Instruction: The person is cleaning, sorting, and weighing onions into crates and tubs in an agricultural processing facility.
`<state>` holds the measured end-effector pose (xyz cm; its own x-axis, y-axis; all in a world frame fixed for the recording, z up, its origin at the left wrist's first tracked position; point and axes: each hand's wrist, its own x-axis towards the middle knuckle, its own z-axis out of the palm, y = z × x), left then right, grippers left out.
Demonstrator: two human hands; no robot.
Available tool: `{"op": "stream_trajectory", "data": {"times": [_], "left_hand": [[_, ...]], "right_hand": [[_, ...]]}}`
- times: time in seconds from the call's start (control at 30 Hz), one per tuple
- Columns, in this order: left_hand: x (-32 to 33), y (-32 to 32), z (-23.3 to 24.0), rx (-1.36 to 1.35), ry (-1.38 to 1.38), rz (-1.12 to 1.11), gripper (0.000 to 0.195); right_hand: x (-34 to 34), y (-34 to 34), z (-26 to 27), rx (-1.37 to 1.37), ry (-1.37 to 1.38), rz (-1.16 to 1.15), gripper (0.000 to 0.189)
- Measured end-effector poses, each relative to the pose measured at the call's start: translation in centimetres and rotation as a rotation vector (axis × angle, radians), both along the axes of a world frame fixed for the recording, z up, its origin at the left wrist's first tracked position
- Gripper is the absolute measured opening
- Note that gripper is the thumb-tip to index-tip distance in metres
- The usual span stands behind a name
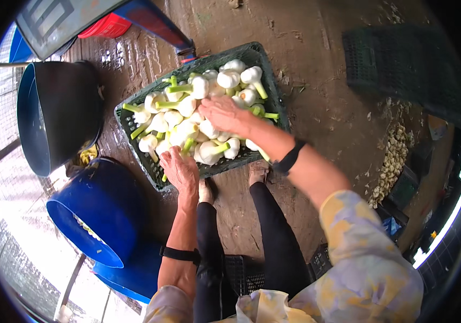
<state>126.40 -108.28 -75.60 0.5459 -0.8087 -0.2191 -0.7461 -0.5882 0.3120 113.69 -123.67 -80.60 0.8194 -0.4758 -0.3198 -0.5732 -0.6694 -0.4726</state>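
Observation:
A dark green plastic crate [273, 76] full of white garlic bulbs [228, 78] with short green cut stems sits on the floor before me. My left hand [180, 169] rests at the crate's near side, its fingertips on bulbs beside a green stem [188, 144]. Over the middle of the heap, my right hand [222, 115] reaches down with its fingers curled among the bulbs. The bulbs under both hands are partly hidden, so a firm grip on any one of them does not show.
To the left lie a black tub [61, 117] and a blue barrel [97, 206], mouths facing left. A blue metal leg [157, 28] stands behind the crate, near a red bucket [107, 26]. At right are a dark crate [400, 72] and a pile of small garlic pieces [394, 161].

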Motion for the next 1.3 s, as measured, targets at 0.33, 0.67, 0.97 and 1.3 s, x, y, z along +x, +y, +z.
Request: {"op": "stream_trajectory", "data": {"times": [0.33,0.67,0.97,1.3], "left_hand": [[6.9,3.6,-0.7,-0.004,-0.060,-0.119,0.026],[5.2,3.0,1.7,-0.143,0.180,-0.017,0.031],[0.1,-2.4,2.5,-0.296,0.421,-0.208,0.033],[-5.8,-8.0,1.5,-0.255,0.280,-0.655,0.052]], "right_hand": [[3.3,-1.1,2.4,0.139,0.178,0.160,0.031],[2.0,-4.5,3.4,0.986,0.140,-0.423,0.024],[-4.9,-2.6,6.4,1.387,-0.371,-0.911,0.030],[-12.4,4.2,12.0,1.155,-0.714,-1.467,0.027]]}}
